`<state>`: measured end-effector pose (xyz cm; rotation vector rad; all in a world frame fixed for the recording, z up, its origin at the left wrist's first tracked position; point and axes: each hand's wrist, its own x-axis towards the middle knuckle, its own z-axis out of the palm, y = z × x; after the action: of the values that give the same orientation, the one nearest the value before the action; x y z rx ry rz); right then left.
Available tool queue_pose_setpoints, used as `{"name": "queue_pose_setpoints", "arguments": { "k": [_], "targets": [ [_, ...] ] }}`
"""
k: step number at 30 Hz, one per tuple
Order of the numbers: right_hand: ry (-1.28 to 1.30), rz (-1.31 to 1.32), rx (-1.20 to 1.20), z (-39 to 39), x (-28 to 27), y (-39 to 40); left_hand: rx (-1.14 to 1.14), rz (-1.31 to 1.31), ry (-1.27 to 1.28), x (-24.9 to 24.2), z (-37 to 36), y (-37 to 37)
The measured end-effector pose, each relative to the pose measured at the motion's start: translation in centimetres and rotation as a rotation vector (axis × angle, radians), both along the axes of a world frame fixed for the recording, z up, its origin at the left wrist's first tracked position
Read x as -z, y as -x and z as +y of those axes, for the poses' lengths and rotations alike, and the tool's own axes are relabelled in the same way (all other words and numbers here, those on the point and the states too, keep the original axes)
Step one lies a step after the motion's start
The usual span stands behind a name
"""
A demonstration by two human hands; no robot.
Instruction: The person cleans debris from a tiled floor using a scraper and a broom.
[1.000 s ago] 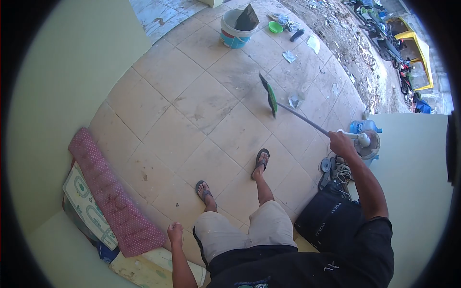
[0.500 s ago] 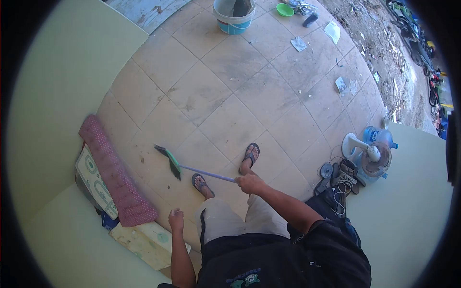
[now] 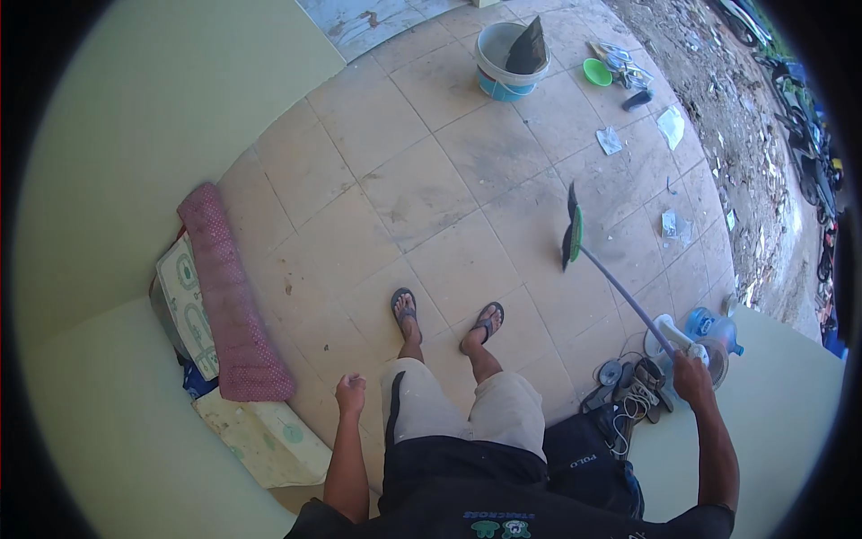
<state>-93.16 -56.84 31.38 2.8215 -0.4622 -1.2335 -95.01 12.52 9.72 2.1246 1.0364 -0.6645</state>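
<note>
your right hand has its grip closed round the broom handle. your left hand has its grip loosely curled, holding nothing visible.

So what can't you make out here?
All in the head view:
- Inside of the white-and-blue plastic bucket: partly hidden by a dark flat piece.
- White electric fan: partly behind the right hand.
- Black fabric bag: partly covered by the black shirt.
- Left hand: too small to tell whether it's empty.
- Parked motorbikes: blurred, cut off by the dark lens edge.
</note>
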Motion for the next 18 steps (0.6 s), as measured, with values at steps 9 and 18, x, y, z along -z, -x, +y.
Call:
{"name": "queue_pose_setpoints", "arguments": {
  "k": [9, 18],
  "targets": [
    [-0.806, 0.148, 0.013, 30.8, 14.4, -13.3, -0.166, 0.129, 0.08, 5.6, 3.8, -6.7],
    [-0.485, 0.07, -0.038, 33.0, 18.8, -24.0, -0.085, -0.178, 0.348, 2.3, 5.8, -20.7]
  ]
}}
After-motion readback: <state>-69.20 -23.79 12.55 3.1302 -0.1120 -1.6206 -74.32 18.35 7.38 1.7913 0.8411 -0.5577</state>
